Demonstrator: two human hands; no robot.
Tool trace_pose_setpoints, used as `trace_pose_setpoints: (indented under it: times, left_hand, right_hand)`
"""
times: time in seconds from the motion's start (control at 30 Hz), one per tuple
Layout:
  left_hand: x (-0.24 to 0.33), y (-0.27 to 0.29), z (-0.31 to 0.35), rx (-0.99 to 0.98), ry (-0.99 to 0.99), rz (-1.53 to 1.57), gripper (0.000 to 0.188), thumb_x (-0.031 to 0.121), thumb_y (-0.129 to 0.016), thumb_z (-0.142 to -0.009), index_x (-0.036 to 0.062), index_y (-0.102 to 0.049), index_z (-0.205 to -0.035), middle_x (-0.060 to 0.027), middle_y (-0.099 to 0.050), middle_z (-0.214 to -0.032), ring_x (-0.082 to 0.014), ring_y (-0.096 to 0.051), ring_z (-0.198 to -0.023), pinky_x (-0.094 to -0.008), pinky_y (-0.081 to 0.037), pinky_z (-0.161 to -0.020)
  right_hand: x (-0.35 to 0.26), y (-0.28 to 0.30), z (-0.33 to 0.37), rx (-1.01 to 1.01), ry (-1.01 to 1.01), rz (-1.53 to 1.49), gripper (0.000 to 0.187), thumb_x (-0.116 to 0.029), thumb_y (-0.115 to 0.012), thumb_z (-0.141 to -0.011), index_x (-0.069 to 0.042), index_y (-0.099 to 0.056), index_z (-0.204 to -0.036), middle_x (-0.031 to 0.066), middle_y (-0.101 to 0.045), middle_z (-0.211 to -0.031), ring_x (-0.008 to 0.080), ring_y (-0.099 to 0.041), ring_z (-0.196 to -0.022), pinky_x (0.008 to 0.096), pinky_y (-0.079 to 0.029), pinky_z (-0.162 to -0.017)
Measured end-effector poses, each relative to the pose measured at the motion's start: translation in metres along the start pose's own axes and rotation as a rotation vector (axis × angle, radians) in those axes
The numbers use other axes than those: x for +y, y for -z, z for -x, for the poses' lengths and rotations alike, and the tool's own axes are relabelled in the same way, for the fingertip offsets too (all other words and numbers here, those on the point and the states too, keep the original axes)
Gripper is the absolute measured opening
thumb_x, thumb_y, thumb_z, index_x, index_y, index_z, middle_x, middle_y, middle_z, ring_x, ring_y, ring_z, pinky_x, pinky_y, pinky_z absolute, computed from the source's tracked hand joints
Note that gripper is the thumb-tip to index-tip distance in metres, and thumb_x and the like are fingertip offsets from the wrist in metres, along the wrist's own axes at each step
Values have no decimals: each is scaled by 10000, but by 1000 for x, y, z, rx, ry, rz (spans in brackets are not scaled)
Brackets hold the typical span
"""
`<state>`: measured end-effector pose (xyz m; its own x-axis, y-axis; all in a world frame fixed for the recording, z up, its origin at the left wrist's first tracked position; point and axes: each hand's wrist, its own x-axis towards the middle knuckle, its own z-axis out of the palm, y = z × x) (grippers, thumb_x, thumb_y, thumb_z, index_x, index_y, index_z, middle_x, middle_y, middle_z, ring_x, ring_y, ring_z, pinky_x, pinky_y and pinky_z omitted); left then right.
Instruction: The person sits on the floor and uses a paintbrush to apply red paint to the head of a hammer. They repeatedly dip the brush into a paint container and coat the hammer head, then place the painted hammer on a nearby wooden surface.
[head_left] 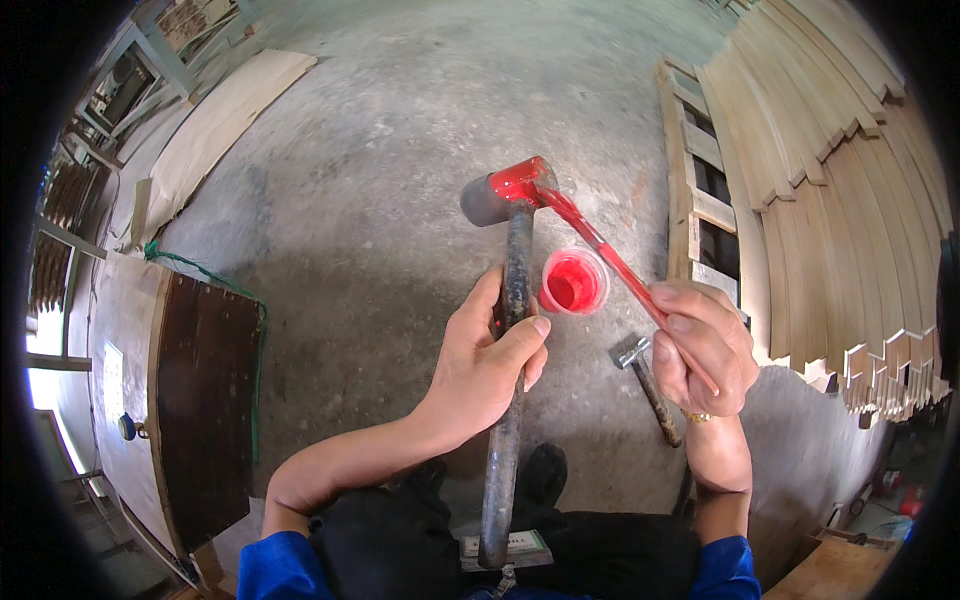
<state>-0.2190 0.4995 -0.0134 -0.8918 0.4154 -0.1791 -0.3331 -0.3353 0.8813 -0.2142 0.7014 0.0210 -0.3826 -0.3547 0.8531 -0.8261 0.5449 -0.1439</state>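
My left hand [490, 350] is closed around the dark, worn handle of a mallet [518, 260], held head up in front of me. Wet red paint covers the middle and right part of the mallet's head, while its left end is dark grey. Between the fingers of my right hand [708, 345] is a red-handled paintbrush [625, 270], its tip touching the right side of the head. Just right of the mallet's handle sits a clear plastic cup [575, 282] with red paint inside. A metal-headed hammer [650, 385] lies on the floor below my right hand.
Long pale wooden boards [830, 200] are stacked at the right, beside a wooden pallet [700, 180]. A wooden cabinet [205, 400] with a green cord stands at the left. Behind it, a plywood sheet [230, 120] lies near metal frames. The concrete floor [400, 130] spreads between them.
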Motion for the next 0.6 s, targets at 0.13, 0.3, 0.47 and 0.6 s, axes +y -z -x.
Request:
trace_pose_setpoints:
  times: [0.13, 0.3, 0.47, 0.6]
  left_hand:
    - [1, -2, 0, -13, 28, 10, 86, 92, -531, -899, 57, -456, -923, -2, -461, -608, -82, -451, -519, -237, -350, -489]
    - [3, 3, 1, -23, 46, 73, 94, 92, -521, -900, 56, -438, -927, -15, -472, -591, -90, -460, -502, -242, -351, -480]
    - [5, 5, 1, -20, 81, 99, 101, 137, -526, -907, 56, -471, -933, -33, -494, -576, -89, -452, -508, -243, -353, -485]
    - [8, 4, 1, -48, 118, 168, 111, 150, -514, -910, 49, -474, -936, -40, -494, -564, -94, -446, -486, -241, -350, -474]
  right_hand:
    - [7, -9, 0, -94, -16, -1, 285, 62, -697, -684, 5, -582, -939, 156, -625, -929, 290, -651, -787, 338, -557, -659]
    - [11, -8, 7, -103, -30, 29, 283, 60, -692, -691, 1, -575, -942, 153, -627, -923, 288, -651, -762, 339, -554, -644]
    - [4, -2, 11, -43, -22, -25, 260, 58, -692, -696, 5, -569, -918, 148, -630, -923, 300, -650, -761, 340, -557, -647]
    - [14, -9, 11, -81, 23, -48, 285, 53, -705, -681, 3, -575, -930, 162, -629, -923, 303, -650, -767, 350, -558, -649]
